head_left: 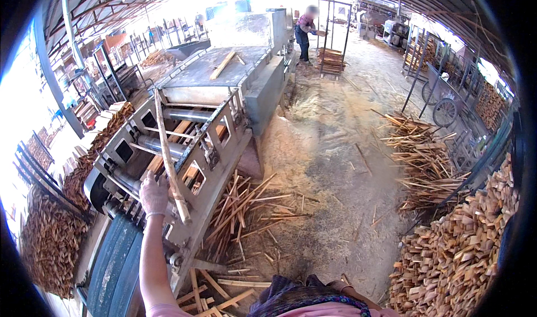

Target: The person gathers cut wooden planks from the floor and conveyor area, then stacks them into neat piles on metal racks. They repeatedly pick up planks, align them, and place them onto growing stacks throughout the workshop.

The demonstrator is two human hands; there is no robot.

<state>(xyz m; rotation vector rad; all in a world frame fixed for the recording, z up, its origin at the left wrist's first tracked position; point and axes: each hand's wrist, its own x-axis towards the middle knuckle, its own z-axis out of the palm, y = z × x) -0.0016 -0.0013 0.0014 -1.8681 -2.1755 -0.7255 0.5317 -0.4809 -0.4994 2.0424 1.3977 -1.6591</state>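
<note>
Beside long wooden stick [166, 152], near cylindrical metal rollers [190, 115]: gloved left hand [154, 195], grip unclear.

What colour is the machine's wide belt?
The belt is blue, showing best in the head view.

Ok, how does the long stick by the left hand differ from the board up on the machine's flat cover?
The long stick is much longer and more slender than the board. The stick slants over the steel rollers, right beside the left hand; the board lies on the flat cover, well beyond it. Both look like pale, bare wood.
</note>
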